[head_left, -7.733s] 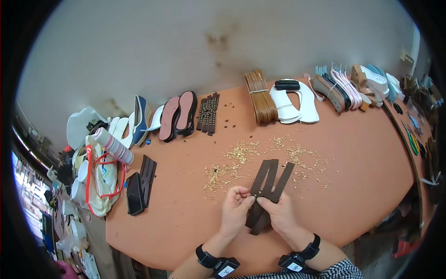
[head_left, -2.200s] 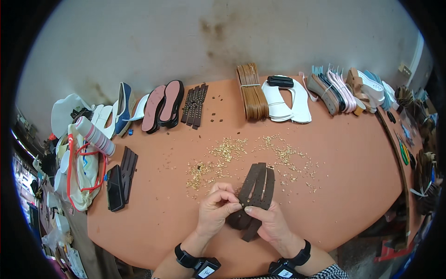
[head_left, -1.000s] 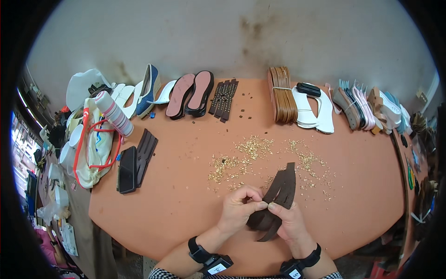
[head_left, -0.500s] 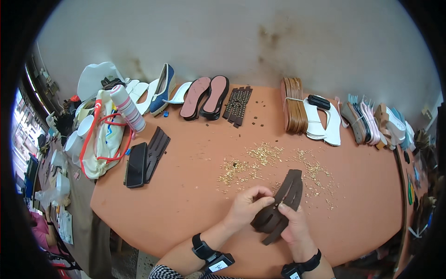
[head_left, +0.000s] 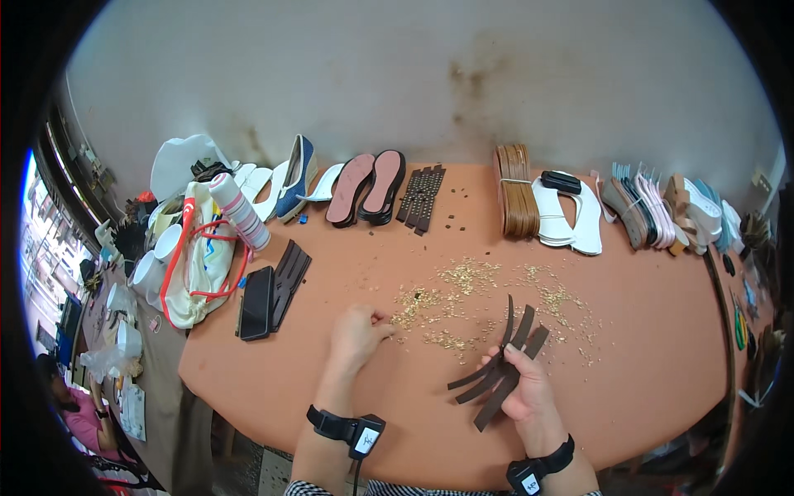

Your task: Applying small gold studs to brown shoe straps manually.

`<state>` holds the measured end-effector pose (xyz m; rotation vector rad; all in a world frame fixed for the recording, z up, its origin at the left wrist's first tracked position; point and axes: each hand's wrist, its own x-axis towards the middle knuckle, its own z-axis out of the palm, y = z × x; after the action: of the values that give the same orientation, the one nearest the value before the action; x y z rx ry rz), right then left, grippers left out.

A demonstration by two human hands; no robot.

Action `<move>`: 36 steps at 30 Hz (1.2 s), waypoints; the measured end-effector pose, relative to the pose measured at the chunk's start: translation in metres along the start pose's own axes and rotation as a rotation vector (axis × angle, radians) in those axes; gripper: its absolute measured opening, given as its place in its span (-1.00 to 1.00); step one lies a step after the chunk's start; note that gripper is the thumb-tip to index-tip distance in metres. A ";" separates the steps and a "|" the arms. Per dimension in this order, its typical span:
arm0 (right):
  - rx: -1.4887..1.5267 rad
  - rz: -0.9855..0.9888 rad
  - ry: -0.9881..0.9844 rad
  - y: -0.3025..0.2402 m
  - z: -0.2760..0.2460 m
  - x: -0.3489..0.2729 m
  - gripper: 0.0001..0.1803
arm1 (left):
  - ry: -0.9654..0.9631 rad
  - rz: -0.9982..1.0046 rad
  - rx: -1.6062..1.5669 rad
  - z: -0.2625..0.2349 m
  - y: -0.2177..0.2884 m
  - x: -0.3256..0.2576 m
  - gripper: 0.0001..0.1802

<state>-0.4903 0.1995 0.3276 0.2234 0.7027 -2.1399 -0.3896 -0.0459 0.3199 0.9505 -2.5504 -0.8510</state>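
My right hand (head_left: pixel 528 388) grips a dark brown strap piece (head_left: pixel 519 335), slit into several long strips that fan apart beyond the thumb. It is held just above the table on the near side. My left hand (head_left: pixel 360 335) is down at the tabletop, left of the scattered small gold bits (head_left: pixel 459 281), with its fingers curled and thumb and fingertips close together. Whether a tiny bit is between the fingertips cannot be made out. Black bands with small boxes are strapped round both my wrists.
Along the wall stand pink-topped soles (head_left: pixel 383 186), a studded dark strap piece (head_left: pixel 423 198), a blue wedge shoe (head_left: pixel 299 182), bundled brown strips (head_left: pixel 517 192) and white insoles (head_left: pixel 587 225). At left are a phone (head_left: pixel 255 304), dark slit straps (head_left: pixel 291 285) and a cloth bag (head_left: pixel 198 281). A person sits far left.
My left hand has let go of the strap piece and moved left to the tabletop beside the gold bits. In my right hand, the strips have spread apart.
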 end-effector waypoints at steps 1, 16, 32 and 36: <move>-0.003 -0.008 0.003 0.000 -0.001 0.001 -0.88 | 0.048 0.062 0.060 0.002 0.002 0.000 -0.77; -0.143 -0.035 0.013 0.010 0.003 0.000 -0.81 | 0.267 0.457 0.286 0.028 -0.018 0.001 -0.89; -0.256 -0.070 0.011 0.004 0.007 0.004 -0.79 | -0.076 -0.072 -0.919 0.027 0.031 -0.017 -0.95; -0.293 -0.095 0.017 0.003 0.006 0.001 -0.81 | -0.170 -0.125 -0.997 0.025 0.059 -0.026 -0.98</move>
<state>-0.4881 0.1940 0.3306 0.0517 1.0426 -2.0937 -0.4106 0.0184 0.3354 0.6958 -1.7496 -2.0069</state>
